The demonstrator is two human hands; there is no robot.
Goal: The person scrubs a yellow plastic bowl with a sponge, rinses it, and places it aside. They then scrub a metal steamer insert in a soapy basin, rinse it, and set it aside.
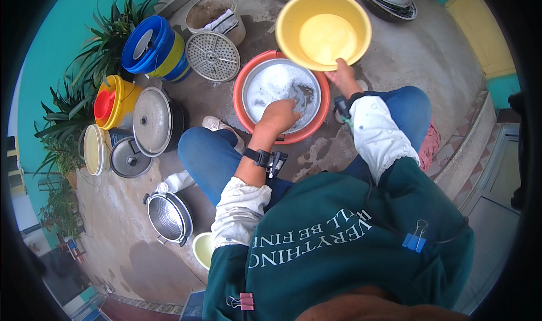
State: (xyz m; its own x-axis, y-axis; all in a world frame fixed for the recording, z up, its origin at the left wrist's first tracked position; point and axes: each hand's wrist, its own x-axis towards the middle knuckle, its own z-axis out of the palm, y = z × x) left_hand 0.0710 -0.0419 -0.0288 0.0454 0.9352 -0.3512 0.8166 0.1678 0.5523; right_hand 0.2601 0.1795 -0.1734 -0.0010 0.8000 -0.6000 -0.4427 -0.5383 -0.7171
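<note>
My right hand (343, 76) grips the near rim of a yellow plastic basin (324, 37), which is raised and tipped so its inside shows. A red plastic basin (239, 96) stands on the ground between my feet, with a metal basin of sudsy water (275, 77) set inside it. Over the near part of the suds is my left hand (279, 116), its fingers bent down; whether they hold anything cannot be told. The yellow basin overlaps the far right edge of the red one in view.
At left stand blue (169, 50) and yellow buckets (127, 94), a lidded pot (153, 121) and a metal pot lid (131, 158). A perforated metal steamer plate (213, 56) leans by a dirty white bucket (237, 27). A steamer pot (169, 217) and white bottle (180, 181) are near my left leg.
</note>
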